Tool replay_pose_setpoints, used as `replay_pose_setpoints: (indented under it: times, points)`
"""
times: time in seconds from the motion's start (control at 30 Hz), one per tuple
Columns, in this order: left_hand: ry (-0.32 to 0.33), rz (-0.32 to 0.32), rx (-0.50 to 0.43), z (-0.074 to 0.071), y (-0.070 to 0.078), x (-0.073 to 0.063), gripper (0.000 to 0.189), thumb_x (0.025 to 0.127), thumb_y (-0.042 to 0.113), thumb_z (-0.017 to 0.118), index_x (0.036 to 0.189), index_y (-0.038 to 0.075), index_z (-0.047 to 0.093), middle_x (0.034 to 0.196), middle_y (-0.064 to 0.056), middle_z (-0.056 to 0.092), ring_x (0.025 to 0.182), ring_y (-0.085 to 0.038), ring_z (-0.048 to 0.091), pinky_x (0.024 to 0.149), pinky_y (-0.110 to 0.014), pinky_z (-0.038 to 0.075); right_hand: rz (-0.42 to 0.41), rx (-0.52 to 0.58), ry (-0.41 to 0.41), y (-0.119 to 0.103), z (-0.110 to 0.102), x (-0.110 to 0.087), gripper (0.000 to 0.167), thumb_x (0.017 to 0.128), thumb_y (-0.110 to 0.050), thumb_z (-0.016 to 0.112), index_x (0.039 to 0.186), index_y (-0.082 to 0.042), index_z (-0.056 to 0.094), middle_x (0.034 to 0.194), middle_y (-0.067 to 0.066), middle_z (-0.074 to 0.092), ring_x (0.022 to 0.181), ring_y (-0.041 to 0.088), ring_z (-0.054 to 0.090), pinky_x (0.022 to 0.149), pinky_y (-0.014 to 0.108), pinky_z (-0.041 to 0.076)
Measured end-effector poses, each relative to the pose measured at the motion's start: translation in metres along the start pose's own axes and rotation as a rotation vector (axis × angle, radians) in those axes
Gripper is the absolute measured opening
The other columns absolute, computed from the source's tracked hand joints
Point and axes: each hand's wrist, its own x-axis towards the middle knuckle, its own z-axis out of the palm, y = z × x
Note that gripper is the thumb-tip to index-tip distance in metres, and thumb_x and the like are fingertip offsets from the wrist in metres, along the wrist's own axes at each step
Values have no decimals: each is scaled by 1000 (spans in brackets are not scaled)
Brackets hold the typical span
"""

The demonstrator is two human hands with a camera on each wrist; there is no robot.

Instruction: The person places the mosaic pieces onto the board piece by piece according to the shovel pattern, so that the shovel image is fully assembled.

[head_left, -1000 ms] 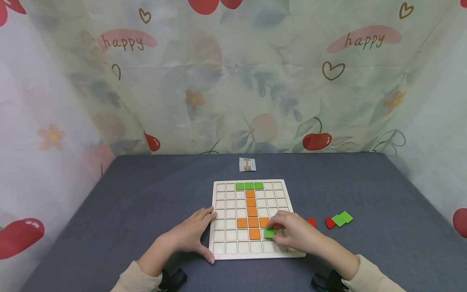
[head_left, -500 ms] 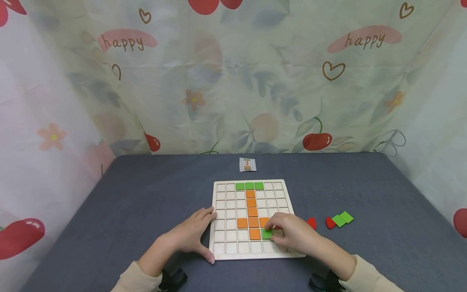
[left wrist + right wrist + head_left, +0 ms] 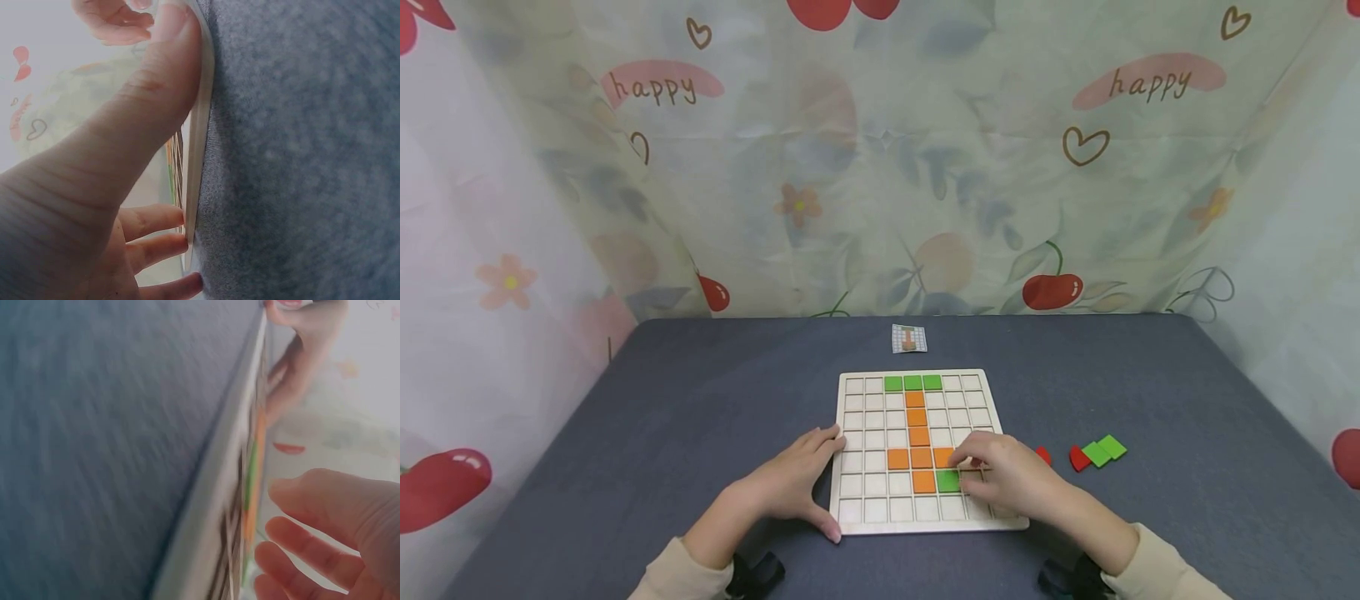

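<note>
A pale wooden grid board (image 3: pixel 876 508) lies on the table in the head view. My left hand (image 3: pixel 793 479) rests along its left edge with fingers spread, the thumb (image 3: pixel 144 94) at the near corner. Over the right half hovers my right hand (image 3: pixel 1011 475), fingers loosely bent and holding nothing. A green square tile (image 3: pixel 948 481) sits in a cell just left of these fingertips, right of the lowest orange tile (image 3: pixel 923 481). Several orange tiles form a column with side pieces; the rightmost is partly hidden by the fingers. Green tiles (image 3: pixel 913 382) line the top row.
Right of the board lie two overlapping green tiles (image 3: pixel 1103 450) with a red piece (image 3: pixel 1078 457) against them. Another red piece (image 3: pixel 1042 455) is partly behind my right hand. A small pattern card (image 3: pixel 909 338) lies beyond the board. A printed curtain (image 3: pixel 880 167) surrounds the table.
My right hand has moved the green tile slightly left into the cell and let go of it, then drawn back a little to the right. The left hand has stayed in place.
</note>
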Motion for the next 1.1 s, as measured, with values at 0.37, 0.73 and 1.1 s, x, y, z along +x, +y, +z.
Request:
replay_pose_setpoints:
  times: [0.37,0.73,1.1]
  points:
    - [2,-6,-2,0,1,0,117,52,58,82,143,3,33,152,-19,24,141,-41,21,111,-54,26,151,-6,58,41,-44,-15,22,78,-12,73,100,-6,68,95,4,68,77,9,59,70,28,51]
    - [-2,-11,-3,-1,1,0,117,53,58,82,143,3,33,153,-19,24,141,-41,21,111,-54,26,291,1,-57,93,-82,-47,33,76,-23,76,102,-4,67,96,8,68,77,9,57,64,22,48]
    - [0,-12,-2,0,1,1,117,53,58,82,143,3,33,153,-18,24,141,-41,21,111,-54,26,283,-6,-148,117,-85,-66,38,68,-28,81,98,-9,67,92,0,63,76,4,52,66,24,47]
